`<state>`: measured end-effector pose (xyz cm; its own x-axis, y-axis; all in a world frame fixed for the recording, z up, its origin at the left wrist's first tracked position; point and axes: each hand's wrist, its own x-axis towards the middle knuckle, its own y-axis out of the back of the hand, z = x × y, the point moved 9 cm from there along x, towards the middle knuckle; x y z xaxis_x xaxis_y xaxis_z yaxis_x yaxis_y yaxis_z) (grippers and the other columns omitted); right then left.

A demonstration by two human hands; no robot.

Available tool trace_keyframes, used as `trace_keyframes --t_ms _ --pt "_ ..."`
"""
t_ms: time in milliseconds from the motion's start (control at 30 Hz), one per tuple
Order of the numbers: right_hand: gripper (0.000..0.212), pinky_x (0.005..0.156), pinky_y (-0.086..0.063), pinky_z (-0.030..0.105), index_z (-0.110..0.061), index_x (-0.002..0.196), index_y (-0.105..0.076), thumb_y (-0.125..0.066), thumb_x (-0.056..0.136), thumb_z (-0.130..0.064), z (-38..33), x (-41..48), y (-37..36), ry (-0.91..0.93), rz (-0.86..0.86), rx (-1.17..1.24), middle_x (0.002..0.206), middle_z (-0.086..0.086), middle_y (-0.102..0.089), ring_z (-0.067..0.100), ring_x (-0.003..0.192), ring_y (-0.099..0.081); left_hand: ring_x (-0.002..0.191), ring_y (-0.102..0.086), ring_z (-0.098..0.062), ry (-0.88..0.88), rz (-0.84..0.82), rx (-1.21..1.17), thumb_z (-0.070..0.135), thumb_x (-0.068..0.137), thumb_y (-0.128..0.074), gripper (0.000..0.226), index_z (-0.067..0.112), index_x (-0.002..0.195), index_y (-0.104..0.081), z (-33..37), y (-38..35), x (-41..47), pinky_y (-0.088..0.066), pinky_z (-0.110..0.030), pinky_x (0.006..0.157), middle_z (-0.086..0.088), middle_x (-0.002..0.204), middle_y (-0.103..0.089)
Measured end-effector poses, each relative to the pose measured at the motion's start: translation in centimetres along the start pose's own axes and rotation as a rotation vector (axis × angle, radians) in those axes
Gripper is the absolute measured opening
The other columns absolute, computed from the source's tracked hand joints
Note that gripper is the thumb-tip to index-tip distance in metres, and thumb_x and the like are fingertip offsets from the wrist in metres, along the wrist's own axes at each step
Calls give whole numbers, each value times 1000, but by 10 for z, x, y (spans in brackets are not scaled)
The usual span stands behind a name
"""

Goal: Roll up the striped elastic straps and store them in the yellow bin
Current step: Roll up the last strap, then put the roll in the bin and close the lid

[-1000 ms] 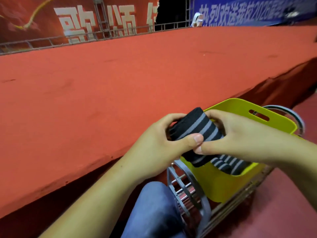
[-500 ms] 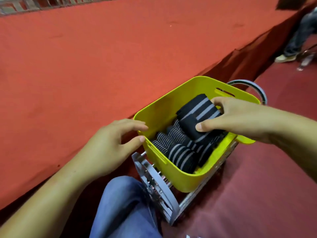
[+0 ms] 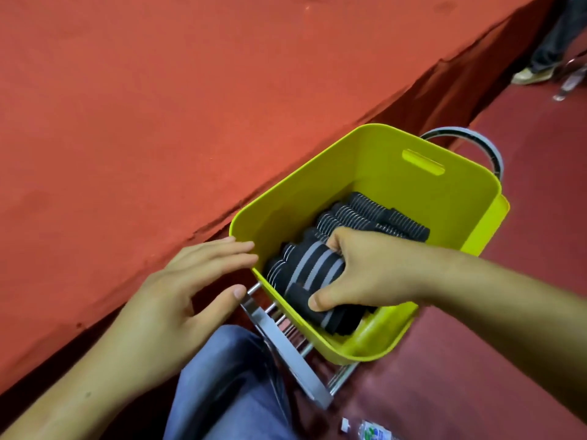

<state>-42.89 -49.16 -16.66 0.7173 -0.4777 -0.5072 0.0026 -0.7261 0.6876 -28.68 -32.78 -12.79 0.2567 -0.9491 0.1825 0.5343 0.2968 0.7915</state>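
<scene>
The rolled striped strap (image 3: 306,271) sits low inside the yellow bin (image 3: 374,154), at its near end, with more rolled straps (image 3: 365,214) packed in a row behind it. The right hand (image 3: 374,274) is clamped around the roll, thumb on the near face and fingers curled over the far side. The left hand (image 3: 178,293) is spread with straight fingers and holds nothing; its fingertips are at the bin's near-left corner and seem to touch the wall. The bin rests on a metal rack (image 3: 286,344). The roll looks light, soft and springy. As woven elastic it should give under pressure and is neither fragile nor slippery, but the loose tail will probably spring open once the squeeze eases. The safest hold is across the roll's width, pinching the outer wrap and the free end against the core. Wedging it snugly against its neighbours should stop it unwinding.
</scene>
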Motion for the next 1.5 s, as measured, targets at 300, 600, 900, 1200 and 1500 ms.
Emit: trace_keyframes --t_ms 300,600,900,1200,1500 --pt "74 72 -59 36 -16 120 -43 -88 72 -52 -5 14 -28 -92 -45 -280 100 2 -61 22 86 -65 144 -42 1 -2 -1 -11 46 98 -53 39 38 134 -65 1 0 -2 -29 -15 117 29 143 -56" --pt "95 56 -49 32 -9 155 -22 -83 88 -41 -14 17 -50 -114 -123 -413 98 7 -54 27 90 -66 145 -41 -2 -8 -8 -1 45 98 -53 40 37 136 -64 1 -2 -2 -28 -17 119 29 143 -55" --pt "48 90 -60 42 -22 119 -48 -77 86 -39 -15 15 -41 -111 -180 -379 117 5 -62 26 99 -68 147 -38 1 12 -4 -3 37 97 -59 41 39 138 -63 1 -3 -3 -22 -12 118 32 144 -53" --pt "58 88 -59 41 -15 130 -46 -83 87 -30 -18 14 -50 -141 -177 -475 129 12 -55 31 110 -66 147 -37 0 13 15 -28 37 98 -59 41 39 139 -61 0 -4 -5 -22 -13 119 33 145 -52" --pt "44 93 -58 37 -13 127 -55 -78 93 -29 -22 15 -53 -92 -226 -547 119 8 -61 26 110 -67 145 -38 2 33 37 -30 41 101 -57 37 36 137 -64 2 -5 -5 -22 -10 118 32 143 -53"
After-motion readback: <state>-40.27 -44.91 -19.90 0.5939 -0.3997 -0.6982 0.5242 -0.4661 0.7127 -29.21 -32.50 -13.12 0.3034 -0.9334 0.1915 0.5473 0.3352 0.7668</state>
